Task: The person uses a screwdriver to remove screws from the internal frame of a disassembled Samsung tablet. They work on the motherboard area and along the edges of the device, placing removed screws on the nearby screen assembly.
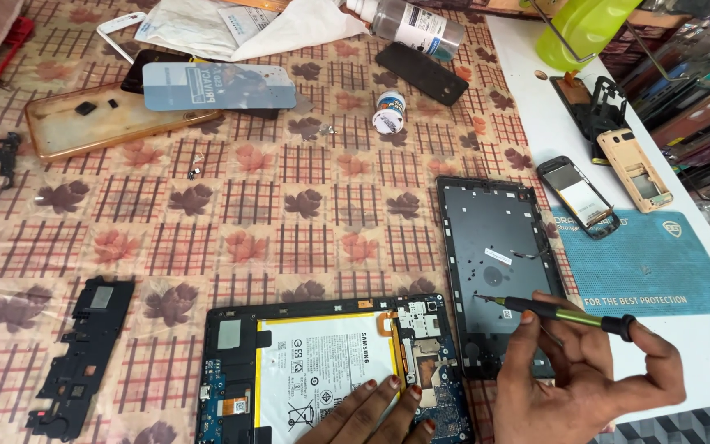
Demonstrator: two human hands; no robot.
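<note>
— What were the hands doing at that moment?

— The right hand (pixel 573 374) held a slim screwdriver (pixel 556 312) with a green and black handle; its fingers (pixel 527 316) were curled shut around the shaft, the forefinger capping the black end, and the tip pointed left over the dark back cover (pixel 495 247) that lay face-up on the worktop (pixel 700 345).

— And the left?

— The left hand (pixel 375 415) lay flat and open, gripping nothing, its fingertips (pixel 394 382) pressing on the white battery (pixel 322 370) of the opened tablet (pixel 232 395) at the bottom edge of the view (the palm was cut off by the frame).

— Where was the tablet relative to the cover?

— Just left of it, the two nearly touching at the tablet's circuit-board end, both on the leaf-patterned cloth (pixel 248 222).

— What else was about?

— A black plastic frame (pixel 80 353) lay well to the left of the tablet. A blue mat (pixel 659 263) sat to the right of the cover, with an opened small phone (pixel 577 197) on its upper corner and a beige phone shell (pixel 634 168) just beside that. Farther up were a clear phone case (pixel 84 123), a small white jar (pixel 389 111) and a plastic bottle (pixel 417 25) lying on its side
</note>
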